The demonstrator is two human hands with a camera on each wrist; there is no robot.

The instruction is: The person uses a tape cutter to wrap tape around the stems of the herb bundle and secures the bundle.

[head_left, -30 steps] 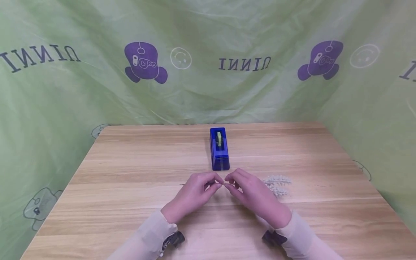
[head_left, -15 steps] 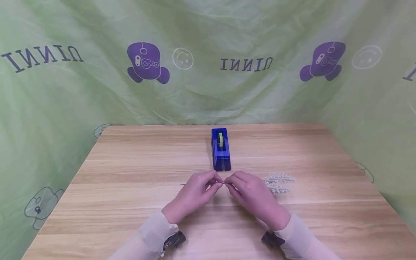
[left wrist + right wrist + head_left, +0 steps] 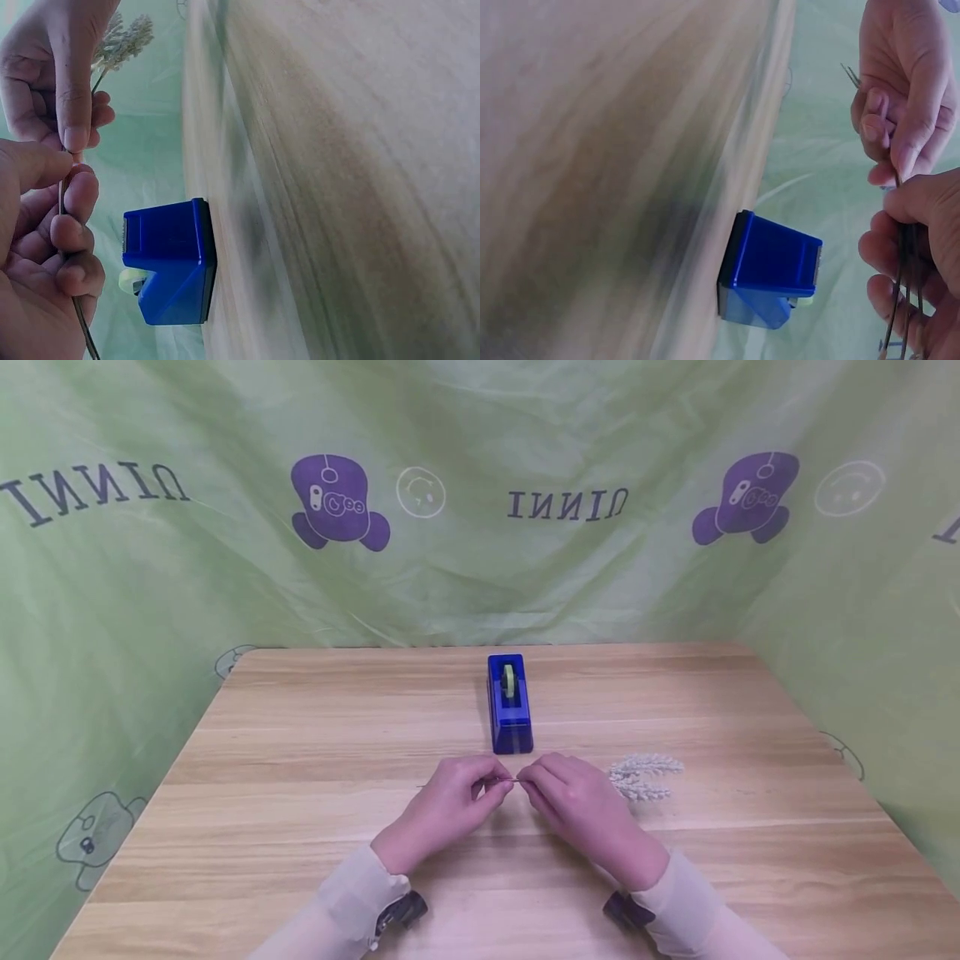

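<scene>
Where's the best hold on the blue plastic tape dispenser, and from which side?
Take the blue plastic tape dispenser across its long side walls, from above: it stands on the wood-grain table, narrow and longer front to back, so a straddling grip should suit. Best avoid the yellow-green tape roll showing on top.

The left grip [image 3: 450,797] and right grip [image 3: 588,803] pinch thin-stemmed pale sprigs [image 3: 648,765] near a blue tape dispenser [image 3: 513,714].

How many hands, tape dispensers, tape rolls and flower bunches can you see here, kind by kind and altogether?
Hands: 2 (left hand, right hand)
Blue tape dispenser: 1
Tape roll: 1
Pale flower bunch: 1
Total: 5
</scene>
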